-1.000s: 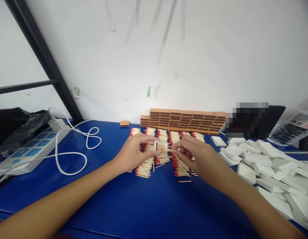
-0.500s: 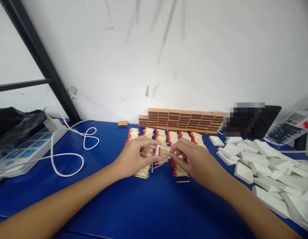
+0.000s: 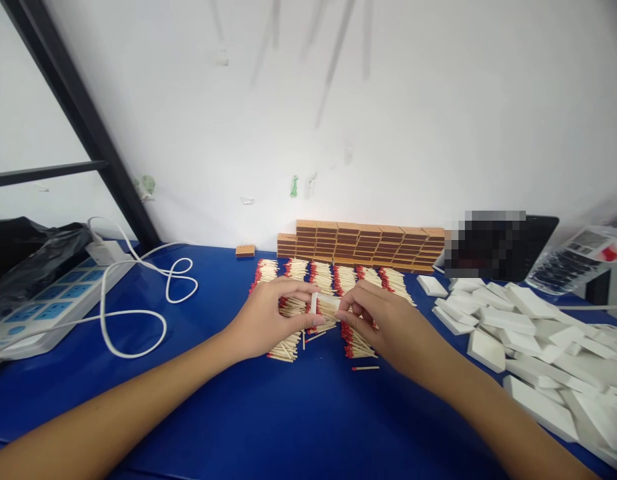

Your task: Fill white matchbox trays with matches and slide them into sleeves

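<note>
White tray (image 3: 314, 303), right here in the middle, and I'm holding it up between my two hands over the rows of matches (image 3: 268, 270). My left hand (image 3: 268, 317) is gripping its left end, forefinger lying above, thumb pressing from the near side. My right hand (image 3: 381, 317) is curling in at the other end, thumb and fingertips pinching it; whether they're catching any matchsticks as well, I'm failing to make out. Pale sticks are showing in the gap between my hands, but they're blending with the matches behind, so I'm not managing to tell how many are lying inside. And my knuckles are covering the middle of several rows.

One loose match (image 3: 365, 368) is lying nearer me on the blue table (image 3: 288, 420). Behind, the stack of matchboxes (image 3: 371, 243) is standing along the wall, with a single matchbox (image 3: 245, 251) sitting apart on the left. Over on my right, a heap of white trays (image 3: 533, 327) is overlapping itself and hiding its lower layers. The tablet (image 3: 536, 247) is disappearing partly under blurred squares, the bottle (image 3: 573, 263) is running off the right edge, and the black bag (image 3: 36, 263) is getting cut off at the left.
</note>
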The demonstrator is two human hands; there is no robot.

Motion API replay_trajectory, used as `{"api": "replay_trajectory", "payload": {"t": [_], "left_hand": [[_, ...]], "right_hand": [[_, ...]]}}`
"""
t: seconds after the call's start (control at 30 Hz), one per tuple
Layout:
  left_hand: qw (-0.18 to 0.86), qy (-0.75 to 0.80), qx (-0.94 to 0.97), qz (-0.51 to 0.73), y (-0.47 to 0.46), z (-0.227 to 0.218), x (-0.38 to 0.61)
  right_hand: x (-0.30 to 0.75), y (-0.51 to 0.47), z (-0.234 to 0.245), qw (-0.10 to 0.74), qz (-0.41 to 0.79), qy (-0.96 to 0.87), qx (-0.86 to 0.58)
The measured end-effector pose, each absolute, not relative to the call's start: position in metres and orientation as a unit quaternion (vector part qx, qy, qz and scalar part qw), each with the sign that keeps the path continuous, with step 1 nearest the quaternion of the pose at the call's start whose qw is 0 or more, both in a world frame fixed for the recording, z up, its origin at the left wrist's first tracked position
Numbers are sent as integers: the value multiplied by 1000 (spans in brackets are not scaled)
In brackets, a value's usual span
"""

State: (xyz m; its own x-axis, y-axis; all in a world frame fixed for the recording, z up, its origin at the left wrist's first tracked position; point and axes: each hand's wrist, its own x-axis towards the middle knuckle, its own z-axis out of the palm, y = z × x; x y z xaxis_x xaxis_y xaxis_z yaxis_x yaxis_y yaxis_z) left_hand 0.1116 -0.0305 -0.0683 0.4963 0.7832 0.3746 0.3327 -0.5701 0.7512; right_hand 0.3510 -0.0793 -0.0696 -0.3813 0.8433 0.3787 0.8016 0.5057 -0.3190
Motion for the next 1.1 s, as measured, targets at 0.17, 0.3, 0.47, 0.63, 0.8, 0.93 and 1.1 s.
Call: {"api": "replay_trajectory", "payload": {"t": [0.17,0.3,0.47,0.63,0.8,0.93,1.1], "left_hand": [[348,354,792,356,-31,-69,112],[395,353,770,357,-29,-69,113],[370,366,761,388,-21,-68,110],[339,390,748,417,-13,-72,107],[333,396,752,408,-13,-72,106],[319,392,763,404,-15,-71,106],[317,390,766,401,-15,-71,106]], "right_hand": [[349,-78,-71,264,71,-828,-490],[345,-79,-71,299,77,-826,-471],[340,-85,-66,347,62,-804,-478],[336,-88,-74,249,110,-845,-461],[331,-87,-83,175,155,-851,-470],[329,-86,-81,166,140,-849,-482],[329,-86,-80,166,136,-854,-475]]}}
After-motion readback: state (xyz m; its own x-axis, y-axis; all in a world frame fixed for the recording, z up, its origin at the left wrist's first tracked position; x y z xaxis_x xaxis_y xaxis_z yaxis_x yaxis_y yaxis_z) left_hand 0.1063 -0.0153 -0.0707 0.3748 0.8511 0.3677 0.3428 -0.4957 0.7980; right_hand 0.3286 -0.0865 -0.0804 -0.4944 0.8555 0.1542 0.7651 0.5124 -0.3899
